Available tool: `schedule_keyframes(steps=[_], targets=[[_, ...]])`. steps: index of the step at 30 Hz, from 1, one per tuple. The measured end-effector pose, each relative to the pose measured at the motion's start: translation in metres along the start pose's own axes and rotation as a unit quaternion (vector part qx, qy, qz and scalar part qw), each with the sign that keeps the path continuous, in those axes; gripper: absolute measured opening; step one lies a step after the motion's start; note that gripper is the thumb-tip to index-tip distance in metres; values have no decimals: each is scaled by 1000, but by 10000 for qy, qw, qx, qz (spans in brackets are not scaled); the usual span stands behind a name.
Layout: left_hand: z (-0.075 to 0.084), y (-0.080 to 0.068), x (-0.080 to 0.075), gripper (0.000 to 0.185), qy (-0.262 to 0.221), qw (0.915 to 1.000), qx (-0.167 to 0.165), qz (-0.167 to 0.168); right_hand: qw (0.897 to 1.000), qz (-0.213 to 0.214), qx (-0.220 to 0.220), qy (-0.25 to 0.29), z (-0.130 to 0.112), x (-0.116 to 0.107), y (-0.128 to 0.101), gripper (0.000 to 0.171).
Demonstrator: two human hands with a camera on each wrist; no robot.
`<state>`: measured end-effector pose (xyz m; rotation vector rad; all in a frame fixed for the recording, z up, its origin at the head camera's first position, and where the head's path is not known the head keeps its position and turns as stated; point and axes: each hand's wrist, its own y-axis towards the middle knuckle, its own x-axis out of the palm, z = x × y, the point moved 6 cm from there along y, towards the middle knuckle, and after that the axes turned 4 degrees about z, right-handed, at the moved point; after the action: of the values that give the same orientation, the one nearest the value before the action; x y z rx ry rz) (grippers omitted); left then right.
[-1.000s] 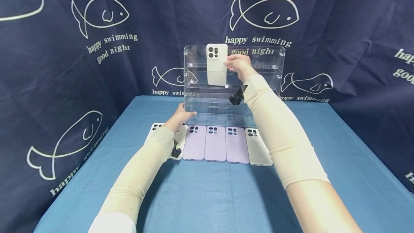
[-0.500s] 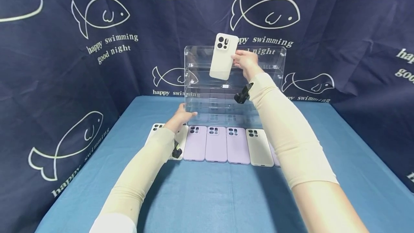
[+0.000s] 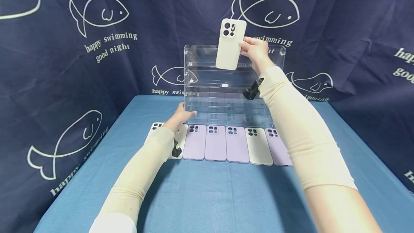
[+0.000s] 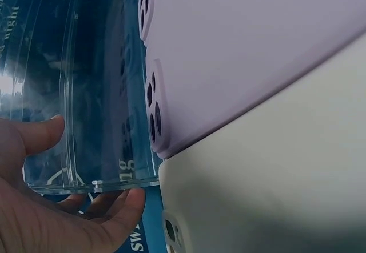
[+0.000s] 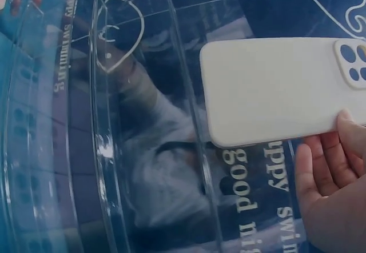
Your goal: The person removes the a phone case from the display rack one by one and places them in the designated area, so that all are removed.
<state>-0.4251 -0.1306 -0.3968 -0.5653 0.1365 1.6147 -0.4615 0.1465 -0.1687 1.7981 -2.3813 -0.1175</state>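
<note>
My right hand (image 3: 253, 50) pinches a cream phone case (image 3: 230, 44) by its right edge and holds it upright above the top of a clear acrylic shelf rack (image 3: 278, 82). In the right wrist view the cream case (image 5: 274, 90) hangs over the rack's top panel (image 5: 143, 150), my fingers (image 5: 326, 173) under its edge. My left hand (image 3: 181, 116) grips the rack's lower left corner; the left wrist view shows its thumb and fingers (image 4: 114, 207) round the clear corner (image 4: 86, 181). A row of purple cases (image 3: 215, 143) and cream cases (image 3: 257, 146) lies flat before the rack.
A blue cloth (image 3: 207, 197) covers the table. Dark navy fish-print fabric (image 3: 97, 46) hangs behind and on both sides. A white case (image 3: 155, 128) lies partly under my left forearm. A small black camera is strapped to each wrist.
My right hand has lifted the cream case up and rightward, from in front of the rack's upper shelves to above its top edge, tilting it slightly. The left hand has stayed put.
</note>
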Motion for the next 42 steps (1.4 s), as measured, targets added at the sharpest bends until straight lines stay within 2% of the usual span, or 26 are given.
schedule_keyframes(steps=[5,13,18,24,27,35,42], targets=[[-1,0,-1,83,-1,10000,-24,-9,9998,-173,-56,-14,-2,-7,-5,38],[-3,-3,-2,83,-1,9999,-115,-44,9965,-321,-174,-753,-1,-23,-13,38],[-2,-3,-1,83,-32,9999,-108,-67,9932,-361,-241,-1081,0,-43,-18,39],[0,-3,0,83,-51,9999,-69,-95,9970,-500,-107,-583,6,-69,-26,43],[0,-3,0,83,-66,9999,-54,-100,9966,-576,-70,-589,10,-77,-33,47],[0,-1,-1,84,11,10000,-52,-83,9883,-746,-23,-1330,24,-97,-48,53],[1,-2,0,83,-7,9999,-52,-157,9825,-803,6,-1681,38,-121,-61,55]])
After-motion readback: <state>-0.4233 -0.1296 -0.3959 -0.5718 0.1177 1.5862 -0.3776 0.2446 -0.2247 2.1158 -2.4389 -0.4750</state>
